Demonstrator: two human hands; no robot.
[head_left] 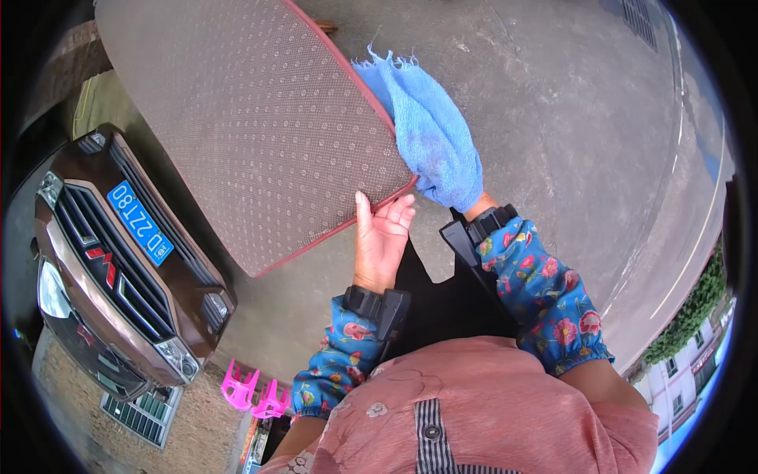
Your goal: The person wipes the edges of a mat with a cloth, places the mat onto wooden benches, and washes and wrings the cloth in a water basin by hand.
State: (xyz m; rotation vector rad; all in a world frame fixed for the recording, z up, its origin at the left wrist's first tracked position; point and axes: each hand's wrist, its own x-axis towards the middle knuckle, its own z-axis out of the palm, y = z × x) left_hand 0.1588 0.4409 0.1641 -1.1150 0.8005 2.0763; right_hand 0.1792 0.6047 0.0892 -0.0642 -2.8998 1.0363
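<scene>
A large grey-brown mat or pad [268, 126] with a dotted texture and red piped edge fills the upper left of the head view. My left hand [382, 241] is at its near corner, palm up. The thumb lies over the mat's face, and the fingers are loosely bent below the piping, apart from the thumb. A frayed blue towel [434, 130] covers my right hand and hangs along the mat's right edge. Only the wrist of my right hand [478, 207] shows, and its fingers are hidden in the cloth against the corner.
A brown car [130, 253] stands at the left. Pink plastic stools [241, 385] are at the lower left near a brick wall [185, 426]. Concrete ground [568, 142] spreads to the right, with a drain grate [639, 22] at the top and a hedge [687, 320] farther off.
</scene>
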